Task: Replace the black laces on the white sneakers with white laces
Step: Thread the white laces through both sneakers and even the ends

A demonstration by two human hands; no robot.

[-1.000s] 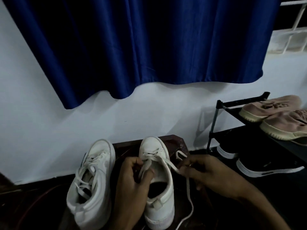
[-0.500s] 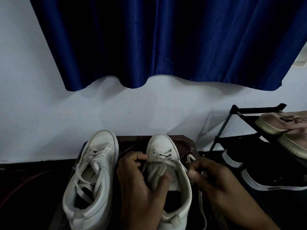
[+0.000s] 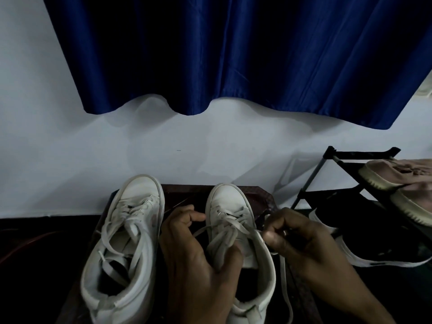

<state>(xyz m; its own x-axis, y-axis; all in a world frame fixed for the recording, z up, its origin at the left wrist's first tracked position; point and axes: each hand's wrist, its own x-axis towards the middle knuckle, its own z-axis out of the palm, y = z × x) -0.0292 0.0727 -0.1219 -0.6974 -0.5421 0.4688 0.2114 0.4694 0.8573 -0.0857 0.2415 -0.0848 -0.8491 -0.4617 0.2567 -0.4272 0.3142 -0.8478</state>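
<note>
Since half a second before, the right hand had drawn its strand a little farther out to the side of the shoe, and a slack loop of white lace had opened across the eyelets.

A blue curtain hung over the upper part of the white wall. A black shoe rack stood to the right, with pink shoes on its top shelf and black shoes with white soles below. A dark wooden surface against the wall carried both white sneakers, toes toward the wall.

The other sneaker sat on the left, already threaded with white lace, its ends loose. The held sneaker sat just beside it. The left hand gripped this shoe, fingers curled at its side and thumb pressed on the tongue and crossed laces. The right hand pinched the white lace at the shoe's right edge, fingers curled tight. The lace's free end trailed down beside the heel.
</note>
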